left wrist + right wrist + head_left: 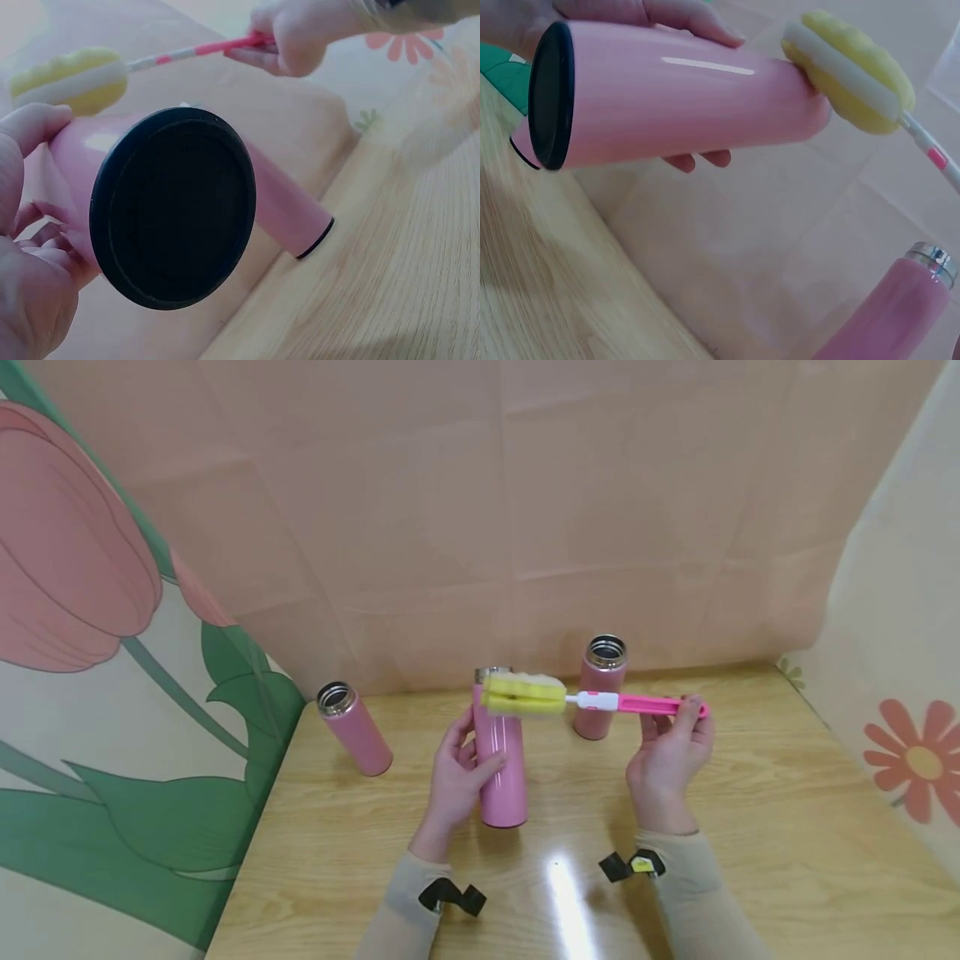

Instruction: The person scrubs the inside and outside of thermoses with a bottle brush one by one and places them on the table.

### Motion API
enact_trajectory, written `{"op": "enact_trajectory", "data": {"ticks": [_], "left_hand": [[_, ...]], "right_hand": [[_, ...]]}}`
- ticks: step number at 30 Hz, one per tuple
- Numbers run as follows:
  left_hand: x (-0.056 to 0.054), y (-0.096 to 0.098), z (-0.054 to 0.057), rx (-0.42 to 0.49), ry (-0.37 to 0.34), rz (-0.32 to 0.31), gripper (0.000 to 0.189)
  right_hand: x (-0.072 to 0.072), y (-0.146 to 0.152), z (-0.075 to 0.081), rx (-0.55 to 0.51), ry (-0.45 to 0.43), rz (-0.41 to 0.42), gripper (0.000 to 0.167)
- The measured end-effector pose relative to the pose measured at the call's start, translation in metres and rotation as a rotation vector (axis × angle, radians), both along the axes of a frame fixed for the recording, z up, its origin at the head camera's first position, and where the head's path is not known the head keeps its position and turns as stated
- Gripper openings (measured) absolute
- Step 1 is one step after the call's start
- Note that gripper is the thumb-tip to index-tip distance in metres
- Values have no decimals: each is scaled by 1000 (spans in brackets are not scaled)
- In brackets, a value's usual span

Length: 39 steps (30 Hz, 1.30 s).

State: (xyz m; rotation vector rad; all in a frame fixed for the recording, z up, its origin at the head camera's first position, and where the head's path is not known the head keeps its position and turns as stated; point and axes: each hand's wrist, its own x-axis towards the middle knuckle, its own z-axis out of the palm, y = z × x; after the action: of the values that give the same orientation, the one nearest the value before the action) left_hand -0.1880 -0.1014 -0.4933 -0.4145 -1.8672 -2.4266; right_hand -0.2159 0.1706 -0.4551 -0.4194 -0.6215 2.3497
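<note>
My left hand (456, 777) grips a pink bottle (504, 777) round its body and holds it up off the table, its dark base (176, 210) facing the left wrist camera. In my right hand (669, 764) is a bottle brush (525, 695), pinched near the end of its pink handle (652, 706). The brush lies level, pointing left, and its yellow and white sponge head (847, 71) overlaps the upper part of the held bottle in the head view. The bottle's mouth is mostly hidden behind the sponge.
A second pink bottle (356, 735) stands uncapped at the left of the wooden table (315, 868). Another uncapped pink bottle (597, 681) stands at the back, behind the brush. A pinkish sheet (420, 527) covers the wall behind, and flower-patterned walls flank both sides.
</note>
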Motion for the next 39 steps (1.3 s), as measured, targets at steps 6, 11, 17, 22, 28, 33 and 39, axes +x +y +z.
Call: {"op": "enact_trajectory", "data": {"ticks": [6, 11, 17, 22, 28, 33, 39], "left_hand": [[2, -1, 5, 49, -33, 22, 78], [4, 0, 9, 106, -40, 3, 77], [4, -1, 9, 180, -59, -25, 75], [2, -2, 8, 191, -51, -24, 75], [1, -3, 7, 200, -39, -24, 75], [0, -2, 7, 215, -41, 0, 78], [-2, -1, 6, 222, -25, 10, 81]], "right_hand": [[-1, 5, -4, -22, 2, 52, 27], [-4, 9, -5, -31, -26, 92, 29], [-5, 11, -7, 2, -55, 148, 26], [-6, 14, -9, 14, -66, 209, 23], [-9, 21, -12, 45, -65, 279, 18], [-9, 23, -12, 165, -97, 356, 18], [-9, 23, -12, 212, -114, 377, 18]]}}
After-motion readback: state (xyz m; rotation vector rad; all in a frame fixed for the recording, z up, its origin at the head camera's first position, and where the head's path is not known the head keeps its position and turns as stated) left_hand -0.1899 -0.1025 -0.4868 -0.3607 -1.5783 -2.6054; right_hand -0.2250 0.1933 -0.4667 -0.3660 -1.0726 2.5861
